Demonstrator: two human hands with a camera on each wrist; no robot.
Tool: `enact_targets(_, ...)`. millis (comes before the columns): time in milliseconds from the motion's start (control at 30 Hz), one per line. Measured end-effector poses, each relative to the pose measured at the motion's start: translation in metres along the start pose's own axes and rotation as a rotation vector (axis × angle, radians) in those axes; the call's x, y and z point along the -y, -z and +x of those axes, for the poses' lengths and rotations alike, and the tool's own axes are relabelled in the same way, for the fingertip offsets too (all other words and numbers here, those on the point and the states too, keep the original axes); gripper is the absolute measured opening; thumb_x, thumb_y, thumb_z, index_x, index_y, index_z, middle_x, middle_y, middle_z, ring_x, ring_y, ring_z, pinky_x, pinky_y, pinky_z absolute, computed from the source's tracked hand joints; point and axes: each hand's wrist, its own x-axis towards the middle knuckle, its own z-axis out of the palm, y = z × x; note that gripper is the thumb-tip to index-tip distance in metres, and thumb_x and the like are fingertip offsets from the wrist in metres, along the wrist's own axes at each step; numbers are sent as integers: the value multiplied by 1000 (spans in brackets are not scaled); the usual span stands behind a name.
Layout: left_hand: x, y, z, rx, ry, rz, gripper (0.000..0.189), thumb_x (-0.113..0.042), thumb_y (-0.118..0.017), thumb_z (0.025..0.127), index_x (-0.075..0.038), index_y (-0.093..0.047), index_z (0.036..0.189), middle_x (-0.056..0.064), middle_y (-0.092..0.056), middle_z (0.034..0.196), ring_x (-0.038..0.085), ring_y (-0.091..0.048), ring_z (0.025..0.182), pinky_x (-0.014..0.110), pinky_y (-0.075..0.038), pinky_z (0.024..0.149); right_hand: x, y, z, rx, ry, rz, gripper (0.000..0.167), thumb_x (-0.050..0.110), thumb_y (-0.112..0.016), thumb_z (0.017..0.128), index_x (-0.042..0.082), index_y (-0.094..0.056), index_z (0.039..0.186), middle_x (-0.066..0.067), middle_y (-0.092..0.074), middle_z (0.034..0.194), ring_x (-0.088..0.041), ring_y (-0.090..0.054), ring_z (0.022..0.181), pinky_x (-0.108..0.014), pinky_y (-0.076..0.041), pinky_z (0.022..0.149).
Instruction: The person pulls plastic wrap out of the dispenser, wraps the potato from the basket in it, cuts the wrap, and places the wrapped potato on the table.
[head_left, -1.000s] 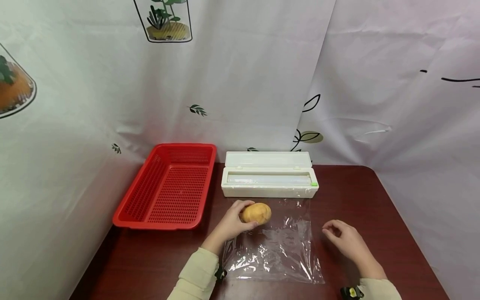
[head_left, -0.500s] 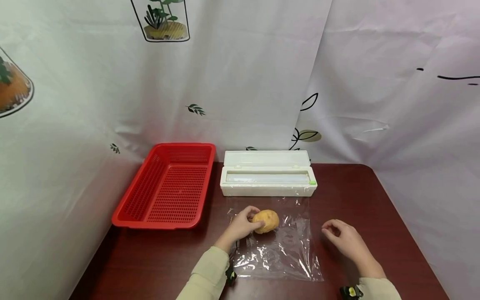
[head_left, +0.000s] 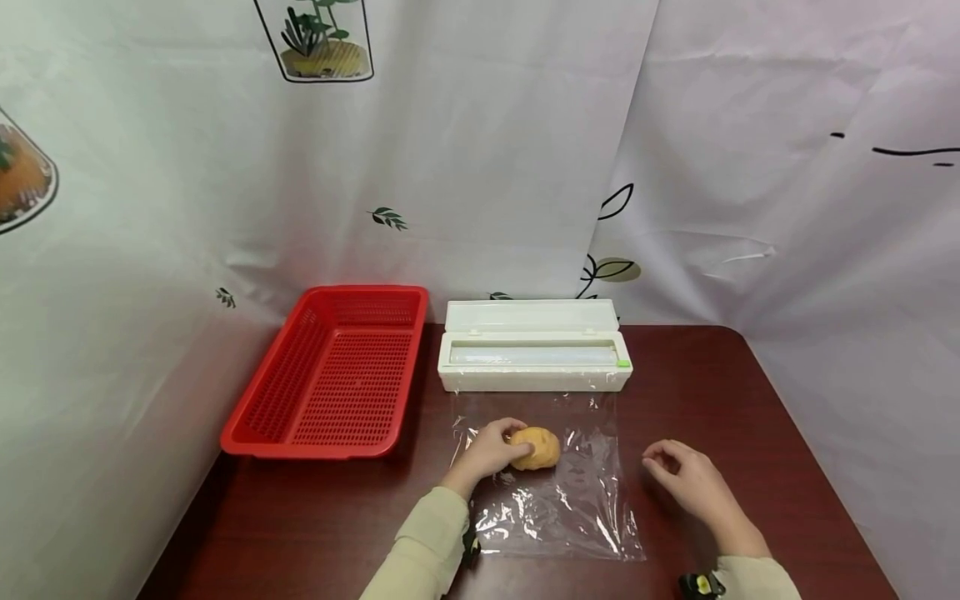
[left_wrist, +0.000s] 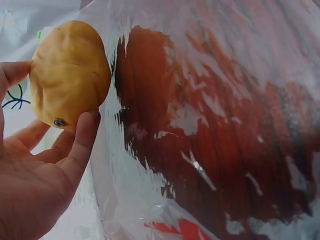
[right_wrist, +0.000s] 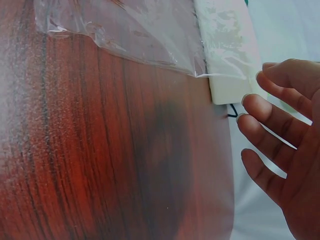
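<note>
My left hand [head_left: 487,454] grips a yellow mango [head_left: 543,450] from its left side, thumb in front and fingers behind. Close up in the left wrist view, the mango [left_wrist: 70,70] has a dented skin and a dark stem scar at its lower end. Under it, a sheet of clear cling film [head_left: 562,517] lies spread on the table, wrinkled and shiny. That film runs out from the front of a white dispenser box [head_left: 536,382], whose lid stands up. Off the film's right edge, my right hand [head_left: 693,483] holds nothing, its fingers loosely bent.
A red perforated plastic basket [head_left: 311,451] stands at the back left, with its inner floor showing. The dark red wooden table [head_left: 300,517] has a rounded far right corner. Patterned white cloth [head_left: 487,167] hangs behind and along both sides.
My left hand has carried the mango a little right and toward me, lower over the middle of the film. The right hand stays where it was.
</note>
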Motion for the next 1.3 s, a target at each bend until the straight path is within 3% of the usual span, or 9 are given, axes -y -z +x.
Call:
enact_targets(367,1,0,-1,27,-54,2,43,-20,-72,73,-3,-61,111,5,-60,95,18,-54,84,33,-45,76,-3,-2,-1,-21,23,12,6,19,-68,84,14,-63,85,7,-49,74,-7,-45,67,-27,-40,59)
enact_targets(633,3,-3,-3,-27,-211,90,45,-15,-77,67,-7,-60,108,5,-55,107,23,-51,101,37,-41,89,-3,-3,-1,-46,47,18,6,17,-68,83,15,-63,84,8,-49,73,-5,-45,66,-26,-40,59)
enact_targets(967,5,-2,-7,45,-226,256,61,-20,-79,66,-15,-54,121,-1,-50,116,19,-43,109,38,-42,85,-4,-4,0,-18,11,18,6,17,-68,84,14,-63,86,7,-50,74,-7,-45,67,-27,-40,59)
enact_targets(1300,3,-2,-9,55,-232,290,62,-22,-81,66,-18,-55,122,0,-49,114,18,-40,107,36,-42,82,-3,-4,0,-12,11,23,6,17,-68,84,14,-63,86,7,-50,74,-7,-45,67,-27,-40,59)
